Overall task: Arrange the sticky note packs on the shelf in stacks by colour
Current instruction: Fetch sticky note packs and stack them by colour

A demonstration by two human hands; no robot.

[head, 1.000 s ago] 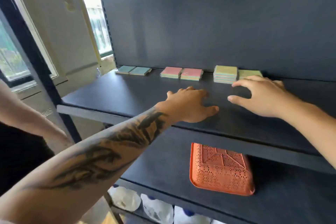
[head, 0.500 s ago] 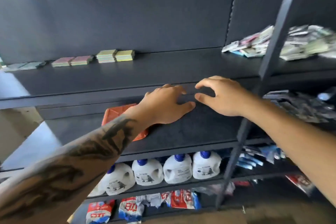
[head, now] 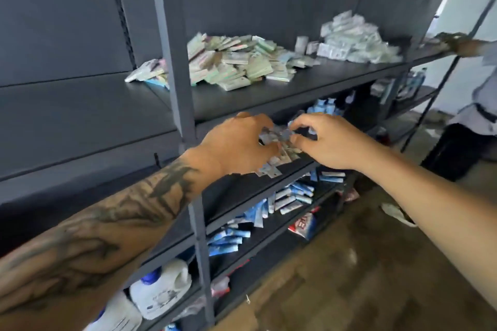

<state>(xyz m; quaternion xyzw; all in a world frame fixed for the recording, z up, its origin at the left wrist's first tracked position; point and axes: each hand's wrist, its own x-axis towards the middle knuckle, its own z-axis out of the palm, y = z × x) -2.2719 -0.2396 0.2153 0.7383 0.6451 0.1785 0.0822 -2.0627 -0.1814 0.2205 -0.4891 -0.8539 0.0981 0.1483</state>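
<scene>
Grey shelf [head: 269, 94], sticky note packs [head: 236, 62], writing unreadable

I am looking at a shop or stockroom: dark metal shelving [head: 172, 43] fills the frame, with a loose pile of sticky note packs [head: 231, 62] at upper centre, blue packets [head: 285, 199] lower centre and white detergent jugs [head: 158, 290] at the bottom left.

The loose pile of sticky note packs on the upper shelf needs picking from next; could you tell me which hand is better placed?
Probably the right hand: the pile of sticky note packs lies up and slightly right, past the post beside the left hand.
</scene>
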